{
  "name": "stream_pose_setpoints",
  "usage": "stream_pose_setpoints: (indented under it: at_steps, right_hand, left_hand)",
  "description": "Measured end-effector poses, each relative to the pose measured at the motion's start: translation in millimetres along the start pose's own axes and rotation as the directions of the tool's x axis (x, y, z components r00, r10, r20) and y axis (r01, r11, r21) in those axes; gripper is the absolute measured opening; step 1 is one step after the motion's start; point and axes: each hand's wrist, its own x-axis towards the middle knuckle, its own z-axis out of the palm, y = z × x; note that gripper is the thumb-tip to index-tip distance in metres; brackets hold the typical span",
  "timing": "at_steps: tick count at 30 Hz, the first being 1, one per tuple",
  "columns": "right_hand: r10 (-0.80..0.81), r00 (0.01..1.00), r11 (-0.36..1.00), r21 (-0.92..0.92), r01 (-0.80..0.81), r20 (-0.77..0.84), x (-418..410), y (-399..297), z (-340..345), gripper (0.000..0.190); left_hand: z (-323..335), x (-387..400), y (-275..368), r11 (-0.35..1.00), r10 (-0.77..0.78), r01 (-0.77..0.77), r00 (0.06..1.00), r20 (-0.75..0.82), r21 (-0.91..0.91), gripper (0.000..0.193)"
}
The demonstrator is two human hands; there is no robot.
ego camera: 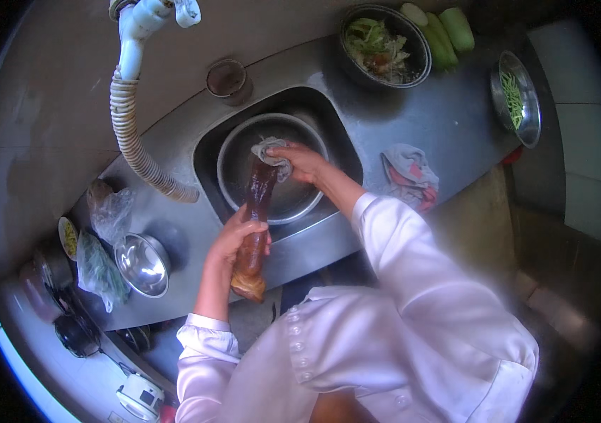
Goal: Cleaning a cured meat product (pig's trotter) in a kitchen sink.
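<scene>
A long reddish-brown, glossy piece of what looks like cured meat (261, 185) slants over the near-left rim of a round metal basin (300, 203) in the sink. Around its lower middle, my left hand (239, 235) is closed, with a yellowish end showing below. My right hand (300, 161) holds a wet grey cloth (271, 150) against the upper end. The cloth hides that tip. The basin's contents are hard to make out.
A ribbed hose (134, 143) hangs left of the sink (345, 137). On the counter are a steel bowl (143, 264), plastic bags (100, 269), a crumpled cloth (410, 174), a dark pot of vegetable scraps (422, 69), green gourds (440, 39) and a bowl of cut green vegetables (530, 113).
</scene>
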Motion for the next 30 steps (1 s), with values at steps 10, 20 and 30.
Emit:
stream_pose_setpoints:
  at_steps: [10, 20, 30]
  right_hand:
    - [-0.14, 0.99, 0.983, 0.115, 0.143, -0.035, 13, 8, -2, 0.026]
    - [-0.451, 0.755, 0.777, -0.626, 0.069, -0.477, 28, 21, 13, 0.034]
    - [-0.492, 0.834, 0.175, -0.967, -0.185, -0.249, 55, -5, -22, 0.054]
  left_hand:
    - [-5, 2, -7, 0.994, 0.061, -0.053, 0.994, 0.086, -0.096, 0.059]
    - [-12, 8, -16, 0.942, -0.022, 0.075, 0.986, 0.164, -0.326, 0.041]
    - [-33, 27, -14, 0.994, 0.048, -0.058, 0.993, 0.109, 0.094, 0.051]
